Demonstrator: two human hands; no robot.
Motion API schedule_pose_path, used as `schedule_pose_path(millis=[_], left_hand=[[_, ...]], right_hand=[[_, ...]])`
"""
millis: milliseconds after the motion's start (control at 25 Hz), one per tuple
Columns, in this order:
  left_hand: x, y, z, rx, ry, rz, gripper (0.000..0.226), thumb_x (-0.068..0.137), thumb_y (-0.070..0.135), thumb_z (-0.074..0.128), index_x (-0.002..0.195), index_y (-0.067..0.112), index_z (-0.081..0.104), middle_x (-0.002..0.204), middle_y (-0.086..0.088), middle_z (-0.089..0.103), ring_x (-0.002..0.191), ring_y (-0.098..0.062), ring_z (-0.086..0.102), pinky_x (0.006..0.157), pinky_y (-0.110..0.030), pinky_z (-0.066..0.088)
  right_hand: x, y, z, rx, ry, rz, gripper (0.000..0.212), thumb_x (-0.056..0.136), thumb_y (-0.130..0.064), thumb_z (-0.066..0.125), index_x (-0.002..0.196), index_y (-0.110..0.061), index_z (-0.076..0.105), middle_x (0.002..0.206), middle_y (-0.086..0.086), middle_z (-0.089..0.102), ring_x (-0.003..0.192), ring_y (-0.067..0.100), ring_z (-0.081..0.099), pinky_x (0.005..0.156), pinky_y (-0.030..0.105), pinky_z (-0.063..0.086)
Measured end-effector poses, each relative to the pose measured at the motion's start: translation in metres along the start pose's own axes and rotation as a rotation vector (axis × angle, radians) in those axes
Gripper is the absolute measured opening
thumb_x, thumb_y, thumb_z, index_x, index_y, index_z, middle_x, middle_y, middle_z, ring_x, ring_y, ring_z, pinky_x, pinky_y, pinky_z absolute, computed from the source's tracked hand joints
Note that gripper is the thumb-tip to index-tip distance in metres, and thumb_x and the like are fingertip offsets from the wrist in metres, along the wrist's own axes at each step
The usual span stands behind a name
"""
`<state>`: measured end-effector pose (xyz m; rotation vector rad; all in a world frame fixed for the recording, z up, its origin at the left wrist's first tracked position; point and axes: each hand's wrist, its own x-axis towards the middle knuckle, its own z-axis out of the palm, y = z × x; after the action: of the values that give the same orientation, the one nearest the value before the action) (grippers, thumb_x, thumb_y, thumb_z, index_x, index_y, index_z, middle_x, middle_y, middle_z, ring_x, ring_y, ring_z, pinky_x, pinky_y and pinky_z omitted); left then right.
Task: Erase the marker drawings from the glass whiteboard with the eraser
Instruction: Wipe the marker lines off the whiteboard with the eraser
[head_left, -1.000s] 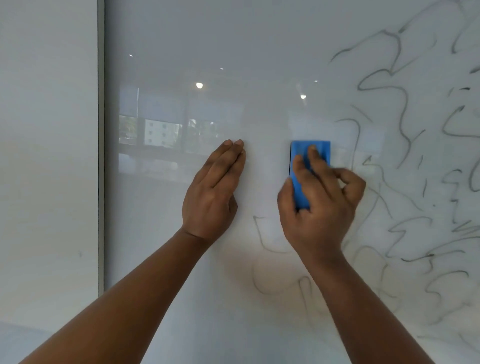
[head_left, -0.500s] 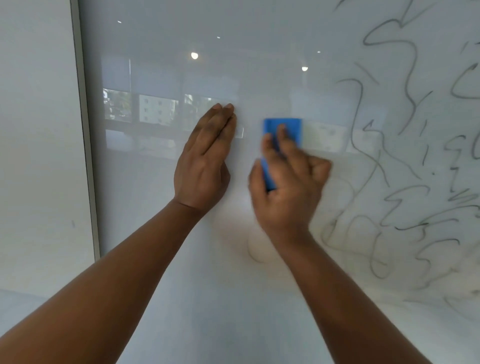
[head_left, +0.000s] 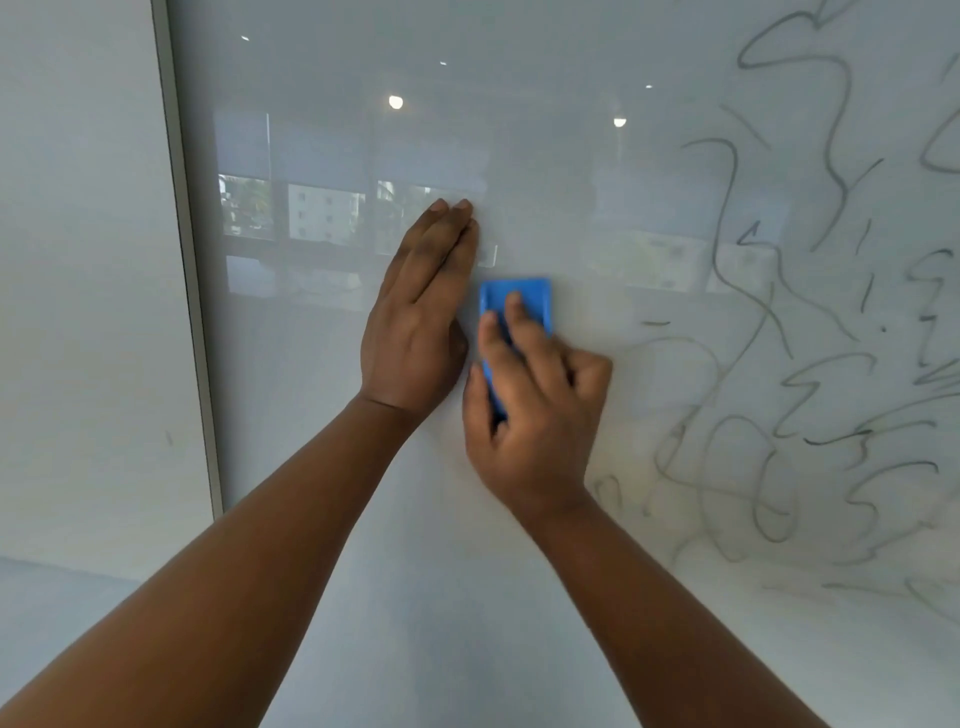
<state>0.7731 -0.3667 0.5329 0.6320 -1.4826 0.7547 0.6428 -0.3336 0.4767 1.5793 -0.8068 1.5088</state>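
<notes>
A glass whiteboard (head_left: 322, 467) fills most of the view. Dark marker scribbles (head_left: 810, 395) cover its right part, and the left part shows only reflections. My right hand (head_left: 535, 410) grips a blue eraser (head_left: 519, 304) and holds it flat against the glass, just left of the scribbles. My left hand (head_left: 421, 317) lies flat on the board with straight fingers, right beside the eraser on its left.
The board's grey frame edge (head_left: 189, 291) runs down the left side, with a plain white wall (head_left: 83, 312) beyond it. Reflected windows and ceiling lights show in the glass above my hands.
My right hand has slid the eraser left and down, close to my left hand. The scribbles below it from a second ago are gone. The view has shifted.
</notes>
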Motion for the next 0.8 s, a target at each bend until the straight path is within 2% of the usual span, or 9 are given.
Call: schedule_pose_path(millis=[120,240,320,440,560,680,760,800], left_hand=[[0.000,0.000,-0.001,-0.011,0.001,0.001,0.056,0.083,-0.026,0.039,0.136,-0.011,0.052,0.143,-0.025,0.050,0.140,-0.037,0.040,0.122,-0.036,0.028],[-0.001,0.002,0.000,-0.002,0.013,0.006,0.059,0.081,-0.026,0.035,0.136,-0.011,0.052,0.143,-0.025,0.051,0.140,-0.038,0.040,0.121,-0.038,0.030],[-0.002,0.001,0.001,0.009,0.014,0.011,0.060,0.081,-0.026,0.035,0.136,-0.011,0.052,0.143,-0.025,0.051,0.140,-0.038,0.040,0.122,-0.037,0.029],[-0.001,-0.001,0.001,0.000,0.007,0.019,0.060,0.080,-0.024,0.034,0.136,-0.011,0.052,0.143,-0.025,0.051,0.139,-0.039,0.041,0.121,-0.038,0.030],[-0.001,-0.002,0.002,-0.012,0.006,0.017,0.060,0.081,-0.025,0.031,0.136,-0.011,0.052,0.143,-0.025,0.051,0.139,-0.040,0.041,0.121,-0.039,0.030],[-0.002,-0.001,0.003,0.000,0.018,0.012,0.060,0.082,-0.025,0.030,0.136,-0.011,0.052,0.143,-0.025,0.051,0.139,-0.041,0.041,0.120,-0.042,0.033],[-0.003,0.000,0.005,0.006,0.033,0.011,0.059,0.083,-0.025,0.030,0.136,-0.011,0.052,0.143,-0.025,0.051,0.139,-0.040,0.041,0.121,-0.041,0.032],[-0.004,0.000,0.005,0.006,0.036,0.014,0.058,0.084,-0.025,0.031,0.136,-0.011,0.052,0.143,-0.025,0.051,0.139,-0.040,0.041,0.121,-0.040,0.031]], right_hand=[[-0.040,0.012,-0.027,-0.026,-0.090,-0.079,0.030,0.088,-0.017,0.074,0.118,-0.013,0.076,0.134,0.008,0.067,0.083,0.037,0.070,0.076,0.040,0.049],[-0.019,0.033,-0.033,-0.101,0.032,0.083,0.031,0.090,-0.017,0.072,0.120,-0.012,0.074,0.134,0.011,0.067,0.090,0.041,0.062,0.081,0.044,0.048],[0.001,0.031,-0.019,-0.106,0.100,0.185,0.033,0.094,-0.021,0.069,0.126,-0.013,0.069,0.138,0.010,0.064,0.097,0.037,0.058,0.084,0.043,0.044],[-0.030,0.000,-0.005,-0.056,0.004,0.088,0.035,0.093,-0.022,0.069,0.127,-0.018,0.070,0.140,0.005,0.063,0.092,0.040,0.066,0.083,0.043,0.046],[-0.083,0.002,-0.030,-0.095,-0.094,-0.039,0.030,0.085,-0.019,0.075,0.115,-0.021,0.078,0.132,0.001,0.068,0.084,0.040,0.069,0.077,0.046,0.052],[-0.072,0.036,-0.046,-0.206,0.023,0.073,0.032,0.086,-0.018,0.074,0.118,-0.021,0.072,0.131,0.004,0.068,0.093,0.044,0.064,0.086,0.048,0.049],[-0.046,0.041,-0.031,-0.194,0.137,0.222,0.036,0.090,-0.019,0.071,0.126,-0.019,0.066,0.133,0.008,0.066,0.097,0.042,0.057,0.088,0.047,0.046],[-0.038,0.033,-0.020,-0.175,0.155,0.233,0.037,0.091,-0.021,0.071,0.128,-0.019,0.066,0.135,0.008,0.066,0.098,0.040,0.057,0.088,0.045,0.045]])
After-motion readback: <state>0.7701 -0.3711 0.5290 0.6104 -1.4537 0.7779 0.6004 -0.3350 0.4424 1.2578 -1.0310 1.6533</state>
